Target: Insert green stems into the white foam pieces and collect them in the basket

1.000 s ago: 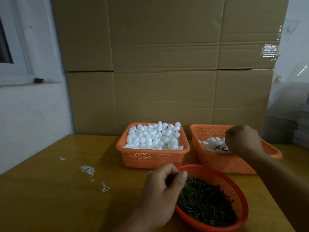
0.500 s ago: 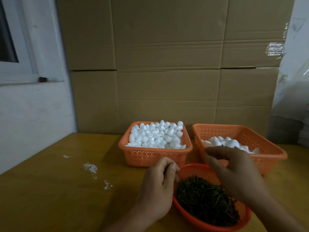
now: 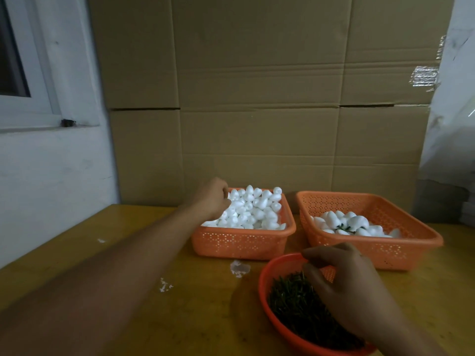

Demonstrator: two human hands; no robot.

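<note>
An orange basket (image 3: pixel 241 249) at the back centre is heaped with white foam pieces (image 3: pixel 257 209). My left hand (image 3: pixel 212 199) reaches into its far left corner, fingers curled down round a foam piece in the pile. To the right, a second orange basket (image 3: pixel 359 250) holds several foam pieces with stems (image 3: pixel 352 223). Nearest me stands a round red bowl (image 3: pixel 264 278) full of green stems (image 3: pixel 293 301). My right hand (image 3: pixel 352 286) hovers over the bowl and pinches a thin stem between thumb and forefinger.
The wooden table (image 3: pixel 102 253) carries white foam crumbs (image 3: pixel 239 268) in front of the left basket. Stacked cardboard boxes (image 3: pixel 257 98) wall off the back. A white wall with a window (image 3: pixel 25 73) is at the left, and plastic-wrapped goods (image 3: pixel 452 140) are at the right.
My left hand has left the bowl's rim and stretched forward into the foam basket. My right hand came back from the right basket and dropped onto the stems in the bowl.
</note>
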